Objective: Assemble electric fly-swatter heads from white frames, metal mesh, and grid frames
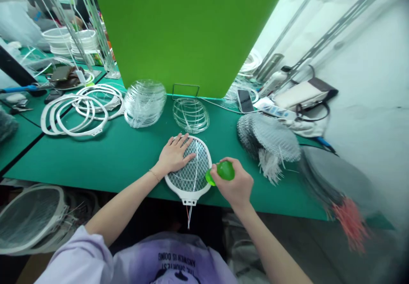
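A white oval mosquito-swatter head [194,185] with grey mesh lies on the green table, its narrow neck toward me and thin wires hanging from it over the front edge. My left hand [174,154] is spread flat on the upper left of the mesh, holding nothing. In a closed grip at the swatter's right rim, my right hand [238,184] has a bright green, rounded, shiny tool [225,170]. Its lower end is at the rim; whether it touches is unclear, and my fingers hide part of it.
White oval frames [82,131] lie at the left, with stacks of clear plastic rings [145,104] near the green panel [188,32]. Round mesh sheets [276,136] and darker mesh sheets with red wires [335,173] are at the right, near a phone [245,101] and a bag [303,94].
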{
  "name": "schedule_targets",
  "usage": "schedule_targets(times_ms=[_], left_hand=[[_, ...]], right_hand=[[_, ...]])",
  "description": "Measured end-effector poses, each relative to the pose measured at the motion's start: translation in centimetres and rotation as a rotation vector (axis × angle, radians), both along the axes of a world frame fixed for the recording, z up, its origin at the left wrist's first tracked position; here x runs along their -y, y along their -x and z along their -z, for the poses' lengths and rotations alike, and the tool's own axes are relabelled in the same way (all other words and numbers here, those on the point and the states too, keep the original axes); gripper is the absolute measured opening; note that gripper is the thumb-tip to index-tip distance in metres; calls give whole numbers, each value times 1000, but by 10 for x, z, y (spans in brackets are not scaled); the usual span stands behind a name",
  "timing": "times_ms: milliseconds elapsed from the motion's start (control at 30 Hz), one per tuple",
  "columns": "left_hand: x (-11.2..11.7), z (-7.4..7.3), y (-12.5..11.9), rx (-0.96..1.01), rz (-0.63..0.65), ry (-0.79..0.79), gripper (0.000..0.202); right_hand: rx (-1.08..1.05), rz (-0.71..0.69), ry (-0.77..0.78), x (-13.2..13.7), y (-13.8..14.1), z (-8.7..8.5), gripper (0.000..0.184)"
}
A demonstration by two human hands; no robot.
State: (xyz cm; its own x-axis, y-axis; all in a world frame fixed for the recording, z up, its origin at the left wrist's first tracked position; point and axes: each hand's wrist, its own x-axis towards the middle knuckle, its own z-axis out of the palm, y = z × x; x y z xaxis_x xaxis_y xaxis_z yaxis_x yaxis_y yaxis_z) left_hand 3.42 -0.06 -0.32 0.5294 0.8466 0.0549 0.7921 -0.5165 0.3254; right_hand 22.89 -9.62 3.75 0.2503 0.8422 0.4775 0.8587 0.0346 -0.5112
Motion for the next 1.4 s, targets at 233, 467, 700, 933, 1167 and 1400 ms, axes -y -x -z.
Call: schedule_targets(times_ms=[233,467,700,933,1167,1400], left_hand=[[7,-30,11,141,-186,-63,65],[24,-27,49,182,-418,53,57],[42,0,43,258,-442,128,51],[86,-8,17,867,-640,241,53],[150,-11,54,1492,-433,349,39],[153,-8,73,1646,-468,474,46]], right_hand=[[-21,259,53,-118,-23,-24,45],[7,257,271,-186,-52,-24,58],[6,-36,351,-63,-18,29,56],[-503,-37,210,1,29,42,50],[-607,-462,-301,57,22,-3,31],[-642,-436,-258,60,39,-43,32]])
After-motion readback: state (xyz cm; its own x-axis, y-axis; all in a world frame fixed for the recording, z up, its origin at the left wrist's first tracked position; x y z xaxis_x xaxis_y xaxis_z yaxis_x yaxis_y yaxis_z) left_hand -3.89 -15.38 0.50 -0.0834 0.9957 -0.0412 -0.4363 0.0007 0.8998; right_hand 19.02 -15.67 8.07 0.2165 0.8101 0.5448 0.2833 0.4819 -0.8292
